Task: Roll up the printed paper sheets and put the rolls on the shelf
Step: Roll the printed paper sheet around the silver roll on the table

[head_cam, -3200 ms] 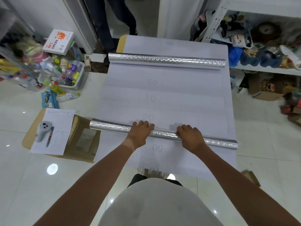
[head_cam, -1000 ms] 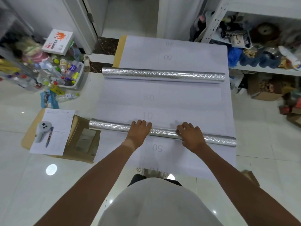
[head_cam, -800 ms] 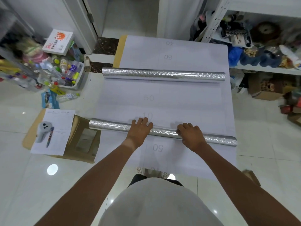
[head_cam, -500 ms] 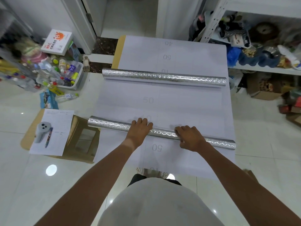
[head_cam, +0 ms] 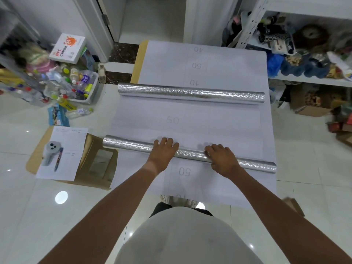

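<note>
A long white printed sheet [head_cam: 224, 124] with faint numbers lies flat on the tiled floor. Two silver embossed rolls lie across it. The near roll [head_cam: 129, 146] runs from left to lower right, and both my hands rest on top of it. My left hand [head_cam: 163, 152] lies palm down near its middle, fingers over the far side. My right hand [head_cam: 222, 159] curls on it further right. The far roll [head_cam: 190, 93] lies alone higher up the sheet. The white shelf [head_cam: 308, 81] stands at the right, crowded with toys.
A bin of plastic bottles [head_cam: 76, 86] and a white box [head_cam: 67, 47] sit at the left. Flattened cardboard [head_cam: 97, 168] holds a paper form, a grey controller [head_cam: 50, 153] and a pen. Cardboard boxes [head_cam: 308, 105] stand under the shelf. An open doorway is beyond the sheet.
The far roll has rolled toward me down the sheet. The near roll has shifted slightly away under my hands. The person's legs in the doorway have gone.
</note>
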